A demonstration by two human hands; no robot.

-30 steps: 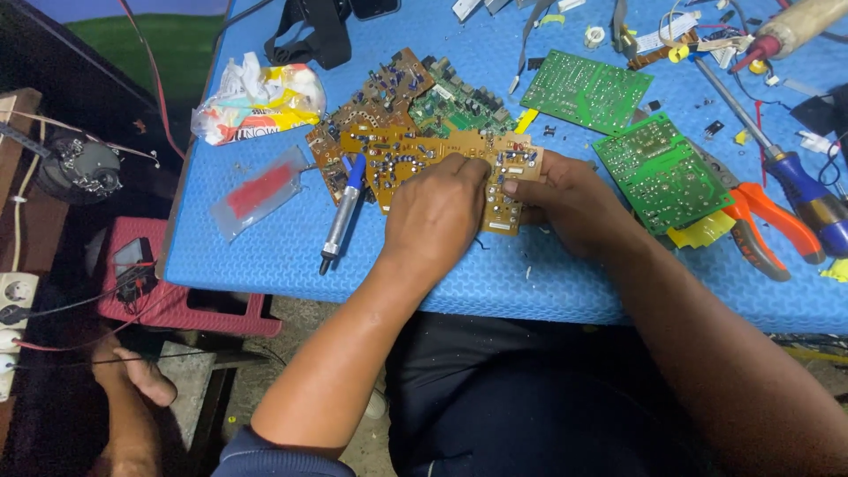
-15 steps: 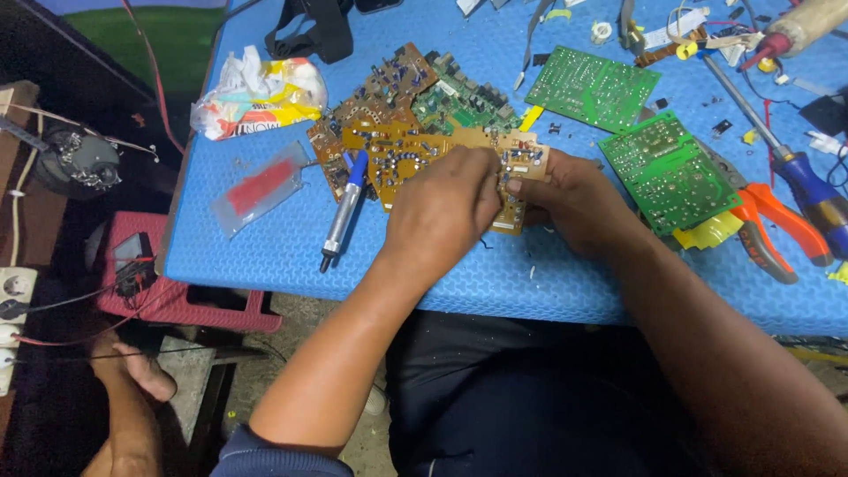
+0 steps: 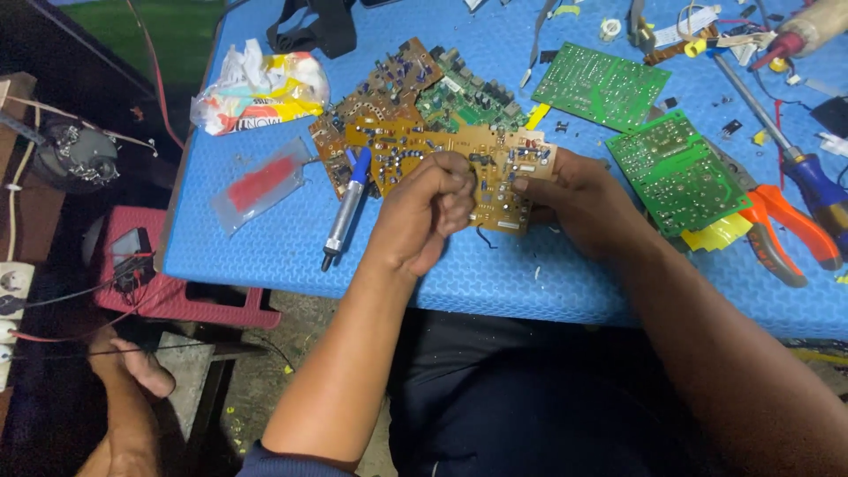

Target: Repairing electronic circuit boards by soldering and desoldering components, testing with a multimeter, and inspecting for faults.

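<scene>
A brown circuit board (image 3: 415, 141) studded with small parts lies on the blue foam mat (image 3: 291, 256). My right hand (image 3: 574, 199) grips its right end, thumb on top. My left hand (image 3: 428, 212) is curled into a loose fist over the board's middle, fingertips pinched at a small part there; what it pinches is too small to make out. A blue and silver desoldering pump (image 3: 346, 205) lies on the mat just left of my left hand.
Two green circuit boards (image 3: 601, 84) (image 3: 676, 170) lie to the right, with orange-handled pliers (image 3: 777, 221) and a blue-handled screwdriver (image 3: 817, 181) beyond. A crumpled wrapper (image 3: 261, 88) and a clear bag with red contents (image 3: 261, 181) sit at the left. A red stool (image 3: 168, 283) stands below.
My left hand has lifted slightly and curled tighter over the board's middle. My right hand keeps its hold on the board's right end.
</scene>
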